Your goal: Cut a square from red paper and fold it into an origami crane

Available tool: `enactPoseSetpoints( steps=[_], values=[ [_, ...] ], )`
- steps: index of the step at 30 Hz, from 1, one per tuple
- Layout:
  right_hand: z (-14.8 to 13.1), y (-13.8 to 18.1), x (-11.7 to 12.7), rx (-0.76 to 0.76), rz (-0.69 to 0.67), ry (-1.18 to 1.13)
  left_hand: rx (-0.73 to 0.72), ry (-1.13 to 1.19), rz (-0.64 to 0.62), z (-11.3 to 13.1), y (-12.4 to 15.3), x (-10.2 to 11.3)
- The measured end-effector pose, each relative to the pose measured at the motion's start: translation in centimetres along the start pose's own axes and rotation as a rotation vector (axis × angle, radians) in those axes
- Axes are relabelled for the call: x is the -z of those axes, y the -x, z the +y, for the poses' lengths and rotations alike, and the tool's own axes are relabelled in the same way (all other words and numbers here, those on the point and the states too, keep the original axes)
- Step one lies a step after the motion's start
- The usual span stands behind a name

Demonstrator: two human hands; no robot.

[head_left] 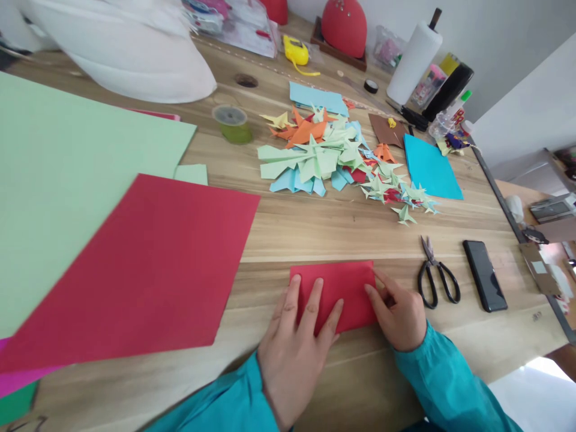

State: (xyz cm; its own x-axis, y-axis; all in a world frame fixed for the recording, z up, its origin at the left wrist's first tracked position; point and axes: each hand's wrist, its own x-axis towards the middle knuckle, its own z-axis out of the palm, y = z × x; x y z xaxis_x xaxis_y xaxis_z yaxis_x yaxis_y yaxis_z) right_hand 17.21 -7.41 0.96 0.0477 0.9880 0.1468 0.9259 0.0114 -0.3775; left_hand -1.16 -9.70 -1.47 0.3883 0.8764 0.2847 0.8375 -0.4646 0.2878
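Red paper (348, 281), folded to a small rectangle, lies on a wooden table (310, 234) at the near edge, directly before the person, under two hands in teal sleeves. The left hand (297, 354) is open and palm down, fingers spread across the paper's left and middle parts. The right hand (398, 312) works at the paper's right edge, thumb and forefinger touching it, the other fingers curled; whether the two pinch the edge or only press on it cannot be told.

Near the right hand rest scissors (431, 262) with black handles, blades slightly parted and pointing away from the person. Just beyond them lies a black phone (485, 276).

To the left, a large red sheet (157, 270) overlaps a larger pale green sheet (81, 156), with corners of magenta (33, 378) and dark green (15, 406) showing below.

Across the table, folded paper shapes (319, 159) in pale green, orange, blue and red are heaped together, some starlike. A blue sheet (432, 168) lies to their right, a spool (234, 124) to their left. Farther back are a yellow tape measure (296, 51) and an upright white roll (414, 63).
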Motion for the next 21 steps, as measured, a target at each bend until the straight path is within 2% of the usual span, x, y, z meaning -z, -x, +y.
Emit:
enactPoseSetpoints(
  steps=[15, 21],
  values=[
    [0.44, -0.42, 0.04, -0.094, -0.058, -0.169, 0.006, 0.009, -0.005, -0.04, -0.18, -0.06],
    [0.52, -0.53, 0.12, -0.105, -0.111, -0.155, 0.008, 0.009, 0.014, -0.04, -0.16, -0.16]
  ],
)
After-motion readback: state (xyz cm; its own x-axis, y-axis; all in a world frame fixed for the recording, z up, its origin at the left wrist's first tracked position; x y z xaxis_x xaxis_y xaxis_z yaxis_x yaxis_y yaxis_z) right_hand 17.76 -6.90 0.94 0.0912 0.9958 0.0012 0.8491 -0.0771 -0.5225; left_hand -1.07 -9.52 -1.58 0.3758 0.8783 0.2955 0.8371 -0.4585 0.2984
